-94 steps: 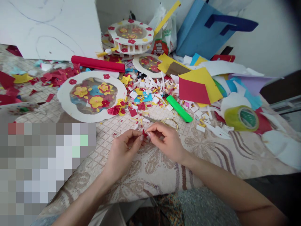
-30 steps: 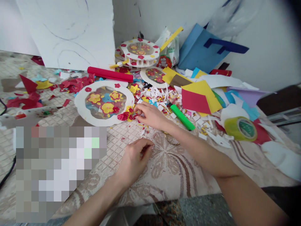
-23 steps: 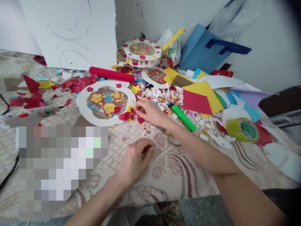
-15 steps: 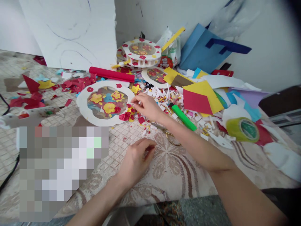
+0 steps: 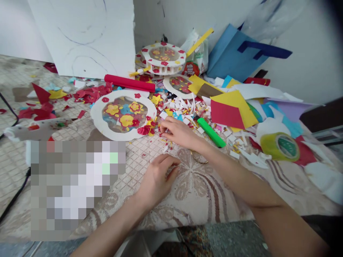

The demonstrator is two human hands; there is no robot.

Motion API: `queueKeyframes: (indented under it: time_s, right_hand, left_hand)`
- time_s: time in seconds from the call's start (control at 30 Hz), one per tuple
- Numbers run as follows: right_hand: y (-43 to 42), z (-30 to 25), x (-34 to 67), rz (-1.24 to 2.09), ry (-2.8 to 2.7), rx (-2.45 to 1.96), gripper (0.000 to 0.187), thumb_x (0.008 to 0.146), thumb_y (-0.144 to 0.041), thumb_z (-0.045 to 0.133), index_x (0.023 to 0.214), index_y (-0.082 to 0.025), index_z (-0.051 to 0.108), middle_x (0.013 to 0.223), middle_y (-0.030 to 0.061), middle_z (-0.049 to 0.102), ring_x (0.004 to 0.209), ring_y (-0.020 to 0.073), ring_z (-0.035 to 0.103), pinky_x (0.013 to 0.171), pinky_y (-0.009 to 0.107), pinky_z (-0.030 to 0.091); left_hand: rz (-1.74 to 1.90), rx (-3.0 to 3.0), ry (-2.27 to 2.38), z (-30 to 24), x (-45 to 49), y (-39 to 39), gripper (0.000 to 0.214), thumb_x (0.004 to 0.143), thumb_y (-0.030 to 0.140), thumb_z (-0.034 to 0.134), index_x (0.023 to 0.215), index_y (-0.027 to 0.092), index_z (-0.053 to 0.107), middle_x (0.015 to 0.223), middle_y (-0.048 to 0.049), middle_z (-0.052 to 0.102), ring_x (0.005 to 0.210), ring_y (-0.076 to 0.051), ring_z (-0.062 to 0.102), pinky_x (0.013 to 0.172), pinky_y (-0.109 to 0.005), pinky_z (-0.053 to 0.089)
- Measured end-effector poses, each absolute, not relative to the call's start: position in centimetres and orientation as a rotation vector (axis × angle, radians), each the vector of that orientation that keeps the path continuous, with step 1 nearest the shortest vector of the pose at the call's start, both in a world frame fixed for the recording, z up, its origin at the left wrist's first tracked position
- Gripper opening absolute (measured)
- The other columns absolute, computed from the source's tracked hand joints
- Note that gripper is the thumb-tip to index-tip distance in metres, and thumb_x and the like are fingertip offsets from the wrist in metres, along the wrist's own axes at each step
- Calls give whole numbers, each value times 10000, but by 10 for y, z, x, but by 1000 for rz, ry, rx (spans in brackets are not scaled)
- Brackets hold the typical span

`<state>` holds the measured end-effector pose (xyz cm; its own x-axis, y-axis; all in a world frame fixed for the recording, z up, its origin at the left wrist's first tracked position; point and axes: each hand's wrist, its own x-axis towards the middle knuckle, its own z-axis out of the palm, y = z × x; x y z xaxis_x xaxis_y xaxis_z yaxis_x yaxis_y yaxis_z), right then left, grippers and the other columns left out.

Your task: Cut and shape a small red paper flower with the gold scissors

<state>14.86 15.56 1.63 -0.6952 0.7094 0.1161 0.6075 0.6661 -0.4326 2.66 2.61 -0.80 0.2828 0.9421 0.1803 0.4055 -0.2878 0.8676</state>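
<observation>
My right hand (image 5: 177,131) reaches over the paper scraps, its fingers bent together. A sliver of a red paper scrap (image 5: 160,135) shows at its fingertips; whether they grip it is hidden. Just left of that hand lies a white scalloped paper ring (image 5: 99,123) with a clear window and yellow, red and blue paper flowers. Red and yellow paper flowers (image 5: 146,130) lie bunched at the ring's right edge. My left hand (image 5: 160,175) rests nearer on the patterned cloth, loosely curled, with a gap between thumb and forefinger. The gold handle of scissors (image 5: 198,157) shows partly below my right forearm.
A green box cutter (image 5: 211,132) lies right of my right hand. Farther right are coloured paper sheets (image 5: 226,112) and a yellow tape roll (image 5: 280,146). Behind stand a decorated paper lantern (image 5: 164,57), a red paper roll (image 5: 130,83) and a blue bag (image 5: 226,53).
My right hand has drawn back from the ring's edge, toward me and slightly right, onto the red scrap. My left hand stays nearly in place. The whole view has shifted slightly.
</observation>
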Motion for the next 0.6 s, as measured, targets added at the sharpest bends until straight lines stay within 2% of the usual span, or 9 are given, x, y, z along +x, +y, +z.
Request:
queueKeyframes:
  time_s: [0.17, 0.23, 0.3, 0.37, 0.43, 0.6]
  right_hand:
    - [138, 25, 160, 778, -2386, -1031, 89, 833, -126, 479, 855, -190, 538, 766, -10, 586, 627, 104, 492, 622, 237, 355]
    - [127, 27, 167, 836, -2337, -1015, 137, 855, -130, 453, 878, -195, 571, 799, 1, 606, 682, 116, 522, 650, 244, 370]
    - [115, 28, 174, 946, -2334, -963, 180, 870, -136, 438, 928, -204, 595, 879, 18, 624, 759, 128, 549, 674, 250, 385]
    - [104, 27, 179, 1086, -2303, -993, 190, 880, -157, 444, 993, -217, 584, 824, 8, 605, 683, 116, 531, 626, 243, 387]
    - [95, 24, 183, 1234, -2250, -1022, 178, 888, -186, 455, 1030, -225, 555, 744, -11, 567, 619, 107, 502, 579, 232, 380]
    - [85, 14, 186, 1509, -1968, -1036, 185, 890, -243, 486, 1074, -229, 503, 813, 0, 560, 600, 92, 506, 543, 221, 404]
  left_hand:
    - [1043, 1694, 1322, -8, 25, 25, 111, 851, 173, 483, 892, 195, 584, 856, -41, 625, 798, -157, 582, 753, -315, 468]
    - [1121, 1532, 1393, -8, 25, 25, 85, 841, 216, 520, 917, 199, 554, 875, -39, 615, 782, -154, 577, 730, -310, 470]
    - [1197, 1343, 1389, -9, 24, 27, 167, 833, 268, 550, 980, 200, 513, 925, -47, 605, 802, -157, 579, 711, -303, 476]
    - [1216, 1213, 1313, -9, 24, 29, 220, 831, 303, 561, 1010, 193, 497, 947, -55, 600, 826, -159, 583, 702, -295, 479]
    - [1161, 1161, 1226, -9, 24, 31, 192, 828, 317, 565, 957, 178, 531, 889, -49, 607, 788, -152, 583, 682, -284, 479]
    - [1095, 1087, 1170, -7, 23, 34, 143, 801, 295, 600, 822, 157, 570, 716, -10, 590, 639, -118, 549, 605, -253, 455]
